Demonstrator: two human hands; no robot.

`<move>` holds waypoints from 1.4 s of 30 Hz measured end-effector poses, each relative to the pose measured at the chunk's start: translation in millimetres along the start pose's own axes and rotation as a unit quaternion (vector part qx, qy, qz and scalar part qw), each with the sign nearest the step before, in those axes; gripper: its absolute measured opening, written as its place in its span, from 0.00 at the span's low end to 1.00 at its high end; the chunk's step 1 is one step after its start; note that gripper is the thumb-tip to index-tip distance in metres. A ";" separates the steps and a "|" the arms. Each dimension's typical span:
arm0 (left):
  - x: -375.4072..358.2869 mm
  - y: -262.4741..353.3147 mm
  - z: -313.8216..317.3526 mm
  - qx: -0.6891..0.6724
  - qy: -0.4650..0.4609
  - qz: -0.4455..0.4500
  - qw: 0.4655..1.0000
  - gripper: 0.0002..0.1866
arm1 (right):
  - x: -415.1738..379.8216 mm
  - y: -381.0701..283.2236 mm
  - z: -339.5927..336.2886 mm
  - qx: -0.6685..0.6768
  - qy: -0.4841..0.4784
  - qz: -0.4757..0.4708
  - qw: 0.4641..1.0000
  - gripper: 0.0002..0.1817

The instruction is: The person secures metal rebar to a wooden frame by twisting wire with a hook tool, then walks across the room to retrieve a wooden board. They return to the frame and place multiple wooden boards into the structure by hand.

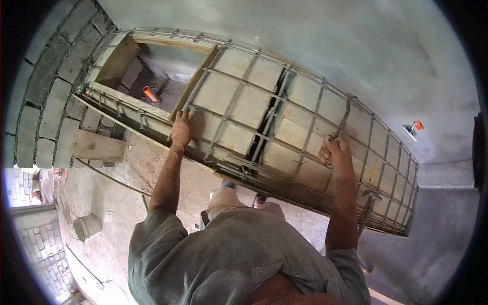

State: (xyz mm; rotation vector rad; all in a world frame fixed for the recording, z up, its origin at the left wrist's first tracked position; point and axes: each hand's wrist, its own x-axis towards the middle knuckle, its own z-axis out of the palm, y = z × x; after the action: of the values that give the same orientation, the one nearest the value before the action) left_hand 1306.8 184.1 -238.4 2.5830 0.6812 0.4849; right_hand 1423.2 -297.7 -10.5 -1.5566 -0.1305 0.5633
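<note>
A grid of steel rebar (239,123) lies over pale boards (256,71) inside a long wooden form. My left hand (181,131) is at the near right corner of the rectangular opening, its fingers closed about a rebar there; the fingertips are partly hidden. Over the right half of the grid, my right hand (336,150) is wrapped round a dark metal bar with a hooked end (348,109). The hook reaches the rebar along the far edge. To the right of that hand, a hammer (371,195) rests at the form's near edge and a yellow pencil (373,171) lies on the boards.
Through the framed opening an orange pipe (150,93) stands up. A block wall (53,96) rises at the left, and a plastered wall (325,35) runs behind the form. An electrical box (409,133) is set into it. A bucket (87,227) is on the floor at left.
</note>
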 end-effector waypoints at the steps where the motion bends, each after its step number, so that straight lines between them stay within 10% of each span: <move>1: 2.1 21.1 -30.1 -0.106 0.014 0.013 0.994 0.19 | 6.3 4.4 21.7 0.002 -0.005 0.000 1.000 0.11; 17: 17.5 60.0 -111.8 -0.275 0.045 0.119 0.953 0.18 | 112.3 37.5 306.2 -0.054 -0.031 -0.002 0.998 0.14; 25: 9.9 95.2 -123.4 -0.314 0.042 0.142 0.938 0.19 | 115.4 27.2 321.0 -0.037 -0.049 -0.038 0.997 0.11; 27: 3.5 103.8 -128.7 -0.476 -0.168 -0.068 0.861 0.20 | 120.2 29.7 316.9 -0.052 -0.061 -0.125 0.989 0.12; 30: 1.0 112.1 -119.8 -0.548 -0.175 -0.100 0.812 0.18 | 108.7 8.5 292.5 -0.275 -0.046 -0.130 0.951 0.15; 34: 1.2 141.7 -112.0 -0.620 -0.127 -0.154 0.759 0.14 | 102.3 23.5 253.9 -0.249 0.007 -0.121 0.961 0.20; 42: -9.6 268.6 -75.3 -0.604 -0.030 -0.110 0.789 0.15 | 47.0 38.7 189.2 0.130 -0.078 0.017 0.988 0.14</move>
State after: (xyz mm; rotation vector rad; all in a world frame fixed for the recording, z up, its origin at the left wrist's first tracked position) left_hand 1369.3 -10.0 -47.9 1.2726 0.4014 0.5109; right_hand 1373.7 -110.0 -53.5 -1.2640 -0.1429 0.7002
